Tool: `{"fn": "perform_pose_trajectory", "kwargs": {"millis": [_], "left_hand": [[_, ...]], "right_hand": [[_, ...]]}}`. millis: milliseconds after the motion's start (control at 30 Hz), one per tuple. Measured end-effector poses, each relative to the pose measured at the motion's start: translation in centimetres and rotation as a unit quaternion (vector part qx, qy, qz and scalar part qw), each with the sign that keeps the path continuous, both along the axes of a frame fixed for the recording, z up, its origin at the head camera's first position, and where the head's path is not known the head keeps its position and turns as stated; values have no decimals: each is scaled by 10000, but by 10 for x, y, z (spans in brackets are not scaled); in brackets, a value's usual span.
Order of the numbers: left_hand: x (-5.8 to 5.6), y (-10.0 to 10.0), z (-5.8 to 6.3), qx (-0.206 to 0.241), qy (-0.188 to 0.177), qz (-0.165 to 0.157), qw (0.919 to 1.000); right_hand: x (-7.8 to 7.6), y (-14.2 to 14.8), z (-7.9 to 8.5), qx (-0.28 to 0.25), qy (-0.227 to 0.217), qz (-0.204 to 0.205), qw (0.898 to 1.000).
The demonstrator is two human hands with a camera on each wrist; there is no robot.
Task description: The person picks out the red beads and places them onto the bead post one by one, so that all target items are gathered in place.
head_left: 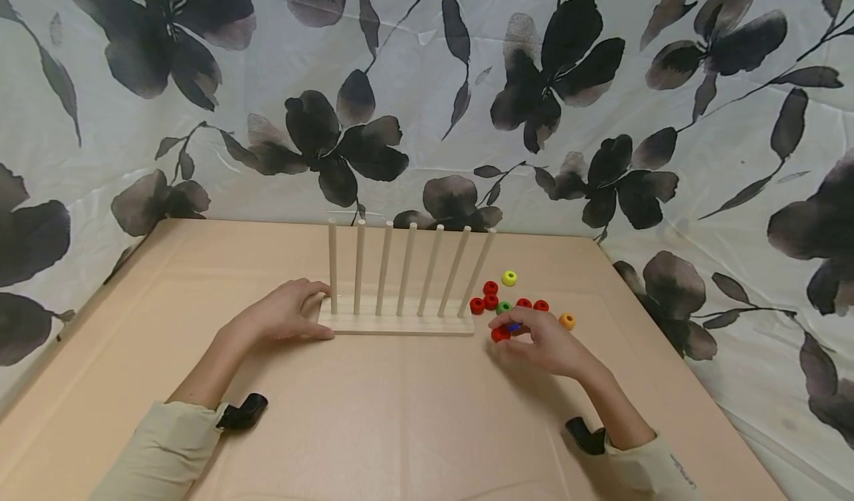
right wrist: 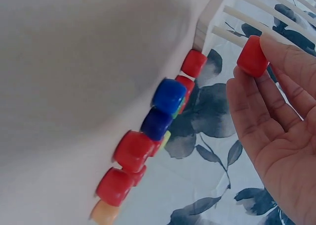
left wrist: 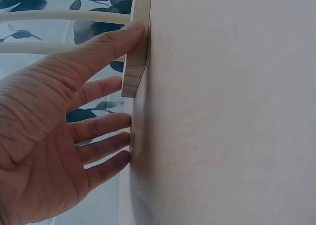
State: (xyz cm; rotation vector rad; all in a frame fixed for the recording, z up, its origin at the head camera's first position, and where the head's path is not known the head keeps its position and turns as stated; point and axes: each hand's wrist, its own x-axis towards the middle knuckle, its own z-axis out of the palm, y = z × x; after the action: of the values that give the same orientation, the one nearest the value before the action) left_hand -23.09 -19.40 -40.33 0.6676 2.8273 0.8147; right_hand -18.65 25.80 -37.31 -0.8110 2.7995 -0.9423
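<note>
A pale wooden peg stand with a row of several upright pegs stands on the table. At its left end my left hand holds the base, thumb on the front edge and index finger behind. The left wrist view shows that thumb on the base and the other fingers spread past the end. Right of the stand, my right hand pinches a red bead between thumb and fingertips, above the table. Behind and under that hand lie loose beads, among them a green bead and a blue bead.
A yellow bead lies farthest back and an orange bead farthest right. Several red beads lie near the stand's right end. Floral cloth hangs behind the table. A black strap part sits at the left wrist.
</note>
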Motion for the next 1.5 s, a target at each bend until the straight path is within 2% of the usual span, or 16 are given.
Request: {"fn": "perform_pose_trajectory", "kwargs": {"millis": [233,433,633,833,1267,1500], "left_hand": [[1,0,-1,-19,-61,62,10000],[1,0,0,3,-58,77,10000],[2,-1,0,-26,-64,62,10000],[2,1,0,-1,-42,56,10000],[3,0,-1,44,20,52,10000],[3,1,0,35,-22,50,10000]], "right_hand": [[-1,-4,10,-251,168,137,9995],[-2,-8,19,-168,315,-4,9994],[0,-13,28,-97,278,-144,9995],[1,-18,37,-260,218,-133,9993],[3,-24,44,-560,153,-33,9983],[2,-26,48,-439,328,-62,9985]]}}
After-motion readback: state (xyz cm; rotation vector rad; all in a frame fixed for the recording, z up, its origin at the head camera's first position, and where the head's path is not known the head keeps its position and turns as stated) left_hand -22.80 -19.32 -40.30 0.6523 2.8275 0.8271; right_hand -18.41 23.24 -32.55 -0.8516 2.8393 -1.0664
